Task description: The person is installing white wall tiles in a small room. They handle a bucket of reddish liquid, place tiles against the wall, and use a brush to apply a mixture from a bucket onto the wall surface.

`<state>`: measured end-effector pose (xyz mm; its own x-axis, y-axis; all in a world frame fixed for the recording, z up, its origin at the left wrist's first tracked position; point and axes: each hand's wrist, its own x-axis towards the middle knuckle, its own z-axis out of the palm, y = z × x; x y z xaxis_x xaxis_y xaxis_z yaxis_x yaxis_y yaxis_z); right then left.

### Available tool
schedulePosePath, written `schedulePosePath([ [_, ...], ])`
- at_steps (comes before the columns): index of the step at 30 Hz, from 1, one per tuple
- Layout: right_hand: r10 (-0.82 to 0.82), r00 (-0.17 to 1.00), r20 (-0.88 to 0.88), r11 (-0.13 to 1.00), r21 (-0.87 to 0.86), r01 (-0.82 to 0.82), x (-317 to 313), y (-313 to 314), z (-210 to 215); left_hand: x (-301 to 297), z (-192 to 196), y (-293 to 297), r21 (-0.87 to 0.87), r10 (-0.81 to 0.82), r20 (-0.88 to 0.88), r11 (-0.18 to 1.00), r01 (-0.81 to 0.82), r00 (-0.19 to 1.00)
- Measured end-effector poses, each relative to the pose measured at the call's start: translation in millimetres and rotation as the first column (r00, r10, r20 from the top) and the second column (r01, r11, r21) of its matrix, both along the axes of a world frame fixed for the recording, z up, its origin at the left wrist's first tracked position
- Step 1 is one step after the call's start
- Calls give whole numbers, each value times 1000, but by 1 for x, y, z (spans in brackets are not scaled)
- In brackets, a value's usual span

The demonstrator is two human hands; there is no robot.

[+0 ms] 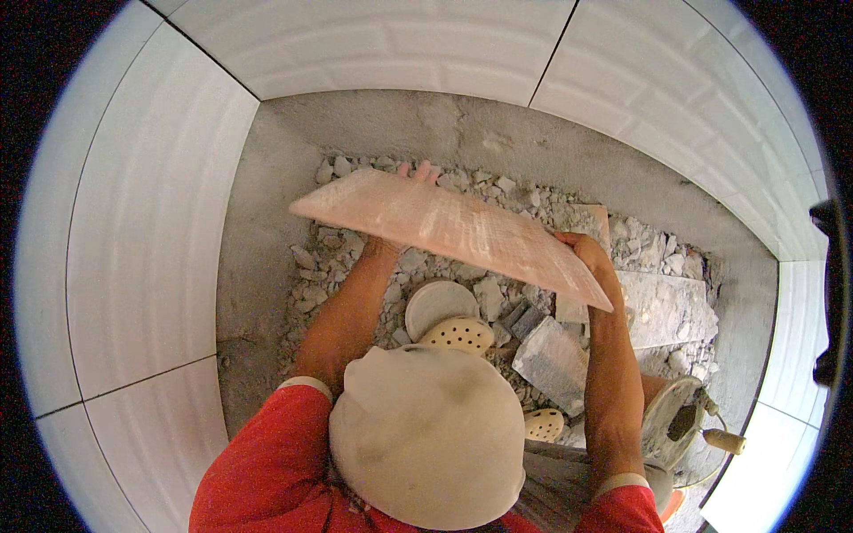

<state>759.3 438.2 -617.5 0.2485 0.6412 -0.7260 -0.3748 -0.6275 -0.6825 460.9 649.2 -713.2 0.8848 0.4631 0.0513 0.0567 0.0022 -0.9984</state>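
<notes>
Three white walls [142,231] circle broken stones [487,298]. Left hand [422,171], mostly hidden, holds one pink slab [462,235] underneath; right hand [586,251] grips its right end. Near: two holey shoes [458,335], one bucket [659,422].

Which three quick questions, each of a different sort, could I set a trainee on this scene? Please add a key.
1. True or false: the pinkish tile hides most of the left hand.
2. Where does the right hand grip the tile?
A: at its left end
B: near its right end
C: at the middle of its near edge
3. Fill in: the bucket is on the person's ____ side.
Key: 1 true; 2 B; 3 right.
</notes>
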Motion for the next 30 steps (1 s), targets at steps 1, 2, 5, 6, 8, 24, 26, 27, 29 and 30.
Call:
schedulePosePath([
  [1,34,999,-13,999,11,-34,-1,4,-5,1,-2,6,469,161,-427,881,66,890],
  [2,182,962,203,983,-13,-184,-1,7,-11,0,-2,10,739,427,-552,649,182,716],
  [5,238,909,343,965,22,-261,8,22,-28,4,8,16,702,622,-702,524,481,346],
  [6,18,998,54,997,73,-21,9,29,-34,6,13,16,610,569,-781,603,515,258],
  [8,-391,762,-516,903,-56,425,11,48,-43,10,18,15,646,649,-728,539,540,223],
  [24,-335,915,-225,895,228,383,-35,143,-29,-4,-4,72,477,644,-760,645,597,-88],
  [26,-325,920,-221,896,239,374,-39,148,-26,-8,-4,76,507,664,-744,629,590,-69],
  [27,-318,923,-216,901,234,365,-42,150,-24,-9,-3,79,521,675,-736,620,587,-61],
  [29,-315,928,-200,906,228,357,-47,155,-21,-12,-1,84,498,660,-747,635,591,-79],
  [30,-319,929,-189,906,227,358,-50,157,-20,-14,0,87,485,651,-754,642,594,-89],
])
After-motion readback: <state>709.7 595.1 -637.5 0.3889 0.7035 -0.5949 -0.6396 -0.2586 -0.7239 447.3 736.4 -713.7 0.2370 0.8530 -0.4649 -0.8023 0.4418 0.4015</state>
